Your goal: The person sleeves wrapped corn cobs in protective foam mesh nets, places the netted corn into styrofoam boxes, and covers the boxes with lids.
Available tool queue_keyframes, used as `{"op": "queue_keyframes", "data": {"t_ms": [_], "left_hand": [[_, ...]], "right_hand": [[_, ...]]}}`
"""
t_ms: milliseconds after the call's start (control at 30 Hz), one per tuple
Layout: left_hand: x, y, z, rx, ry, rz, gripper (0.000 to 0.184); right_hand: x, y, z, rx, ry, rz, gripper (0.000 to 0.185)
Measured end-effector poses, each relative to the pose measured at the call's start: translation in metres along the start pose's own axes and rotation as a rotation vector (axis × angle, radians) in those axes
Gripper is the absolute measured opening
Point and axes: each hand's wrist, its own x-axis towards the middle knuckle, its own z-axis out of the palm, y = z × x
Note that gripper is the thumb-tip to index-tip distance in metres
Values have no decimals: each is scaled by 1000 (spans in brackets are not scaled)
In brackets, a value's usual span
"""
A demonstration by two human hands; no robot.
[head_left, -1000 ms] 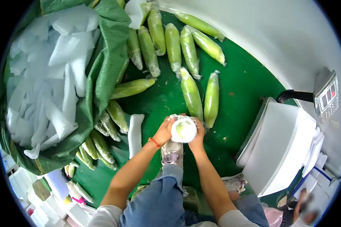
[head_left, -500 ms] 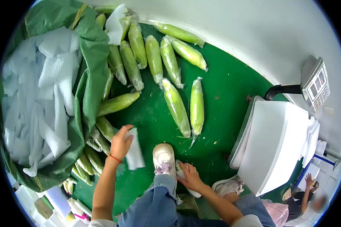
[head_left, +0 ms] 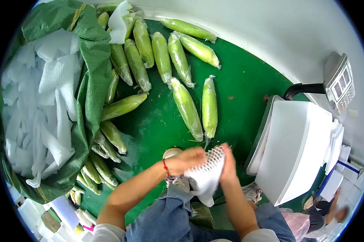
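Observation:
Between my hands, over my knees, a white foam net sleeve (head_left: pixel 209 166) is stretched so that its mesh holes show. My left hand (head_left: pixel 184 162) grips its left side, with the fingers slightly blurred. On the other side, my right hand (head_left: pixel 229 166) has hold of the sleeve's right edge. More white foam hangs below; whether anything is inside it I cannot tell. Just beyond my hands, two film-wrapped ears of corn (head_left: pixel 209 107) lie side by side on the green floor (head_left: pixel 246 88).
At left stands a green woven sack (head_left: pixel 94 68) full of white foam sleeves (head_left: pixel 60 76). Several wrapped corn ears (head_left: pixel 161 56) lie beside it and along the wall. On the right are a scale (head_left: pixel 339 82) and a white bin (head_left: pixel 291 149). Another person (head_left: pixel 327 218) is at lower right.
My left hand has come right from beside the sack with the foam sleeve. My right hand has risen from beside my shoe, and both now stretch the net.

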Motion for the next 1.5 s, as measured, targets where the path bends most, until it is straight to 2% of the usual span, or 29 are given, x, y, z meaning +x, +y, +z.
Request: {"op": "queue_keyframes", "data": {"t_ms": [33, 67, 100, 133, 167, 200, 233, 267, 300, 367, 433, 500, 567, 667, 767, 800, 867, 900, 967, 1000, 1033, 1067, 1167, 1233, 1300, 1367, 1433, 1467, 1500], "left_hand": [[-1, 2, 4, -3, -221, -165, 22], [3, 14, 13, 164, -197, -147, 29], [11, 30, 19, 99, -57, -103, 23], [24, 52, 19, 120, 45, 42, 15], [45, 64, 12, 667, 361, 195, 12], [64, 84, 1, 1363, 517, 604, 20], [81, 85, -7, 1391, 611, 528, 33], [95, 76, -18, 1484, 655, 294, 48], [97, 75, -17, 1446, 581, 222, 52], [92, 75, -16, 1380, 423, 79, 61], [49, 97, 9, 1069, 310, 57, 57], [15, 76, 23, 820, 295, 217, 52], [10, 38, 18, 734, 358, 292, 49], [35, 16, 2, 904, 634, 371, 28], [55, -4, -16, 1160, 715, 395, 24], [53, -3, -12, 1150, 696, 404, 25], [45, -4, 0, 1068, 601, 464, 37], [36, 0, 5, 958, 420, 460, 45], [28, 7, 23, 1082, 199, 468, 52], [33, 2, 24, 1172, 124, 455, 59], [37, 11, 36, 1382, 209, 562, 62], [46, 14, 42, 1346, 273, 588, 60], [83, 5, 61, 1229, 348, 580, 54], [123, -21, 72, 910, 284, 479, 58], [181, -53, 85, 425, 333, 139, 62], [242, -78, 79, 88, 121, -67, 68], [224, -43, 118, -323, 41, -188, 70], [231, -48, 121, -356, 80, -98, 69], [243, -60, 121, -322, 147, -11, 69]], "right_hand": [[-8, -19, 9, 33, 96, 44, 36], [-9, -25, 4, 66, -65, 74, 41], [15, -14, -33, 93, -304, 72, 43], [23, -13, -36, -16, -334, -36, 41], [31, -13, -37, -125, -361, -145, 42], [51, -13, -45, -470, -246, -356, 45], [69, -23, -39, -690, -123, -397, 55], [88, -16, -36, -608, -141, -452, 57], [102, -7, -27, -526, -162, -513, 59], [87, -7, 9, -181, -167, -337, 59], [40, -13, 30, -21, -218, -420, 48], [9, -13, 35, -67, -104, -494, 31], [7, -6, 25, -190, -9, -557, 27], [57, 22, -10, -439, 55, -687, 24], [100, 36, -40, 158, -185, -194, 24], [98, 28, -40, -163, -111, -310, 29], [96, 19, -58, -382, -215, -485, 46], [75, 12, -55, -502, -252, -609, 58], [25, 6, -48, -209, -253, -417, 83], [13, 7, -68, -148, -315, -163, 96], [-10, 3, -72, -264, -294, -5, 94], [-38, 0, -68, -408, -179, -25, 96], [-100, -5, -73, -1615, 77, -584, 83], [-149, -54, -75, -1741, 12, -906, 74], [-192, -84, -104, -1797, 498, -1178, 74], [-211, -117, -68, -1909, 742, -1211, 74], [-197, -118, -90, -1886, 610, -1005, 73], [-193, -115, -85, -1915, 618, -636, 73], [-182, -111, -98, -2081, 597, -847, 72]]}}
